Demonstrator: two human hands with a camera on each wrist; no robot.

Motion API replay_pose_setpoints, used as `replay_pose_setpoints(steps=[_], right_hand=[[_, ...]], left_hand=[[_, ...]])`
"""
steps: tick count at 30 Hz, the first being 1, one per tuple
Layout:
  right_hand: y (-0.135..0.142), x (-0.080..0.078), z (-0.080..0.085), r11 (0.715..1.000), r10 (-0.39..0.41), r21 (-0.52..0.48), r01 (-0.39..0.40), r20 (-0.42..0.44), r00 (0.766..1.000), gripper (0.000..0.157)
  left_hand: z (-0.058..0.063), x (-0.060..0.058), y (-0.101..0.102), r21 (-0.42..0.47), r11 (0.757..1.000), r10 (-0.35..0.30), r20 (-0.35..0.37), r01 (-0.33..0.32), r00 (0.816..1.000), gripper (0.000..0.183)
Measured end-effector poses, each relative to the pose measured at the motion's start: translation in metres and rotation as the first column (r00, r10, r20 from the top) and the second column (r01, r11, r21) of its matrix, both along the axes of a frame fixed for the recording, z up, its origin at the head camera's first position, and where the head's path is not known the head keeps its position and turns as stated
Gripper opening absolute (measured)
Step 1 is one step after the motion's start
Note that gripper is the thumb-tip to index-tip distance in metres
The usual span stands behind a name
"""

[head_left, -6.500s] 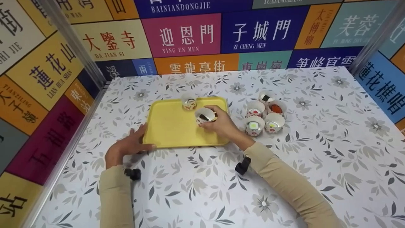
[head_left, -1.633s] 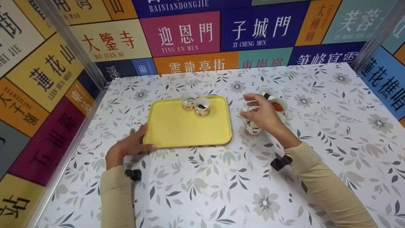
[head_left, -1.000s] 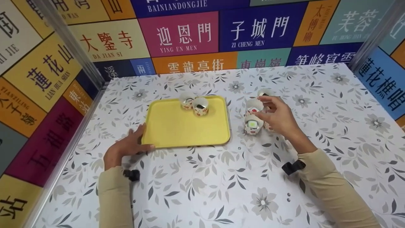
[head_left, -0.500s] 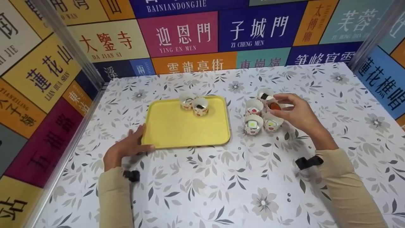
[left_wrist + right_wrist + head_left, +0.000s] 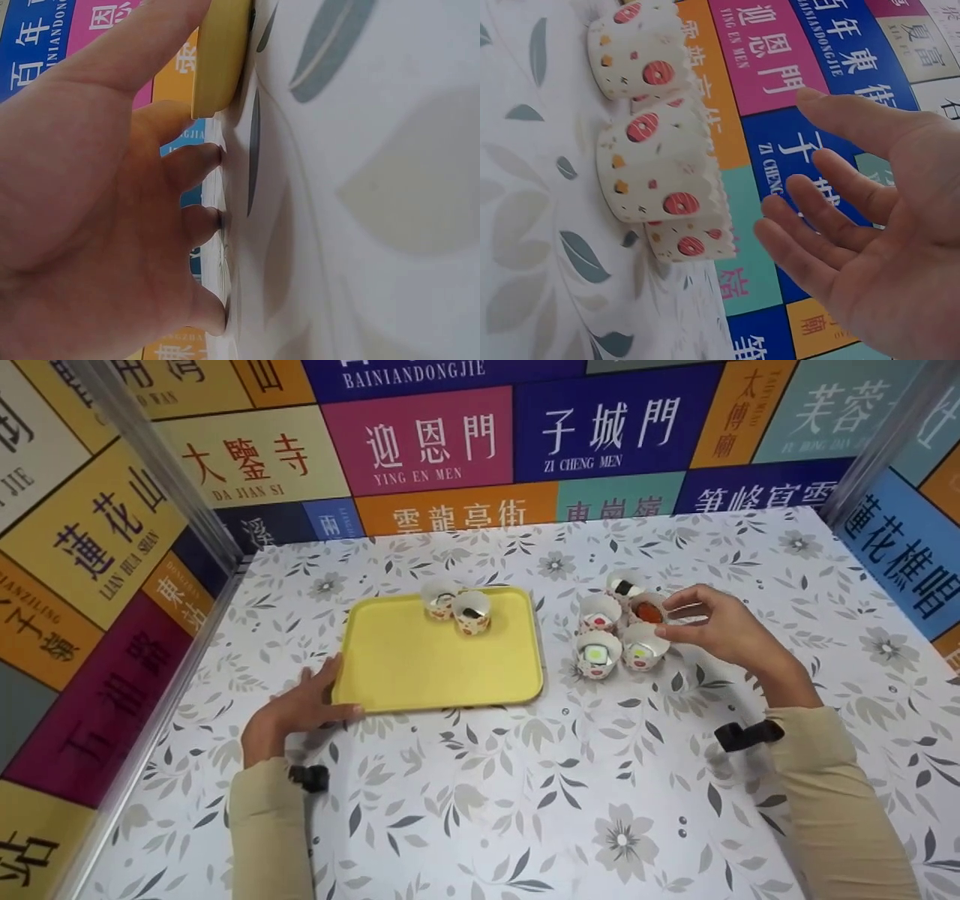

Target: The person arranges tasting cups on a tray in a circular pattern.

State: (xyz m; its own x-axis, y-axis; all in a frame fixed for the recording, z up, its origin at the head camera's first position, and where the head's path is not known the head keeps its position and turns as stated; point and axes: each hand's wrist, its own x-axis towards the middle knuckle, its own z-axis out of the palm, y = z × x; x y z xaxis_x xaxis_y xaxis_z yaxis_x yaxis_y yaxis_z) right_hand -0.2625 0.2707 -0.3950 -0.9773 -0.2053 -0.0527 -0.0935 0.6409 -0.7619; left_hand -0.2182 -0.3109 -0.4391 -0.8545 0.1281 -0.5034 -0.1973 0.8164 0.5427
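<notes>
My left hand [image 5: 296, 709] rests at the near left corner of a yellow tray [image 5: 405, 671], its thumb along the front edge and fingers spread on the table. In the left wrist view, thumb and forefinger meet the tray's corner. Two patterned paper cups [image 5: 472, 626] stand side by side at the tray's back edge, each with a small filling. My right hand [image 5: 724, 630] hovers just right of a cluster of several similar cups. Nothing is in its fingers. Nearest its fingertips are a cup of orange-red filling [image 5: 648, 613] and a cup with a yellow-centred piece [image 5: 642, 651].
The cluster also has a cup with a black-banded white piece [image 5: 625, 587] at the back, one with a red-dotted piece [image 5: 598, 620], and one with a green-centred piece [image 5: 596, 655] in front. A lettered wall [image 5: 427, 442] closes off the back of the flower-patterned table [image 5: 465, 810].
The cup my right hand held over the tray now stands there beside the other. My right hand has gone to the cluster, then moved off its right side. My left hand stays at the tray.
</notes>
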Motion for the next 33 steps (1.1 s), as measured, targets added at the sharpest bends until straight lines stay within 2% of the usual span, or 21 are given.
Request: replay_pose_setpoints(steps=[5,16,19,25,33], right_hand=[[0.006,-0.002,0.000,0.998,0.022,0.054,-0.025,0.062,0.998,0.067],[0.007,-0.010,-0.015,0.984,0.094,0.128,-0.120,0.197,0.976,0.084],[0.005,-0.011,-0.016,0.987,0.071,0.123,-0.100,0.218,0.973,0.086],[0.002,-0.011,-0.016,0.990,0.006,0.133,-0.036,0.219,0.976,0.082],[-0.001,-0.011,-0.016,0.981,0.013,0.185,-0.060,0.248,0.969,0.089]], left_hand=[[0.000,0.001,-0.001,0.011,1.000,-0.002,-0.014,0.003,1.000,0.114],[0.001,0.002,0.000,0.049,0.999,-0.001,-0.014,0.002,1.000,0.114],[0.000,0.002,-0.001,0.053,0.998,-0.017,-0.027,0.018,0.999,0.115],[-0.002,0.001,-0.002,0.062,0.998,-0.017,-0.031,0.019,0.999,0.116],[-0.001,0.002,-0.003,0.046,0.999,-0.014,-0.031,0.015,0.999,0.116]])
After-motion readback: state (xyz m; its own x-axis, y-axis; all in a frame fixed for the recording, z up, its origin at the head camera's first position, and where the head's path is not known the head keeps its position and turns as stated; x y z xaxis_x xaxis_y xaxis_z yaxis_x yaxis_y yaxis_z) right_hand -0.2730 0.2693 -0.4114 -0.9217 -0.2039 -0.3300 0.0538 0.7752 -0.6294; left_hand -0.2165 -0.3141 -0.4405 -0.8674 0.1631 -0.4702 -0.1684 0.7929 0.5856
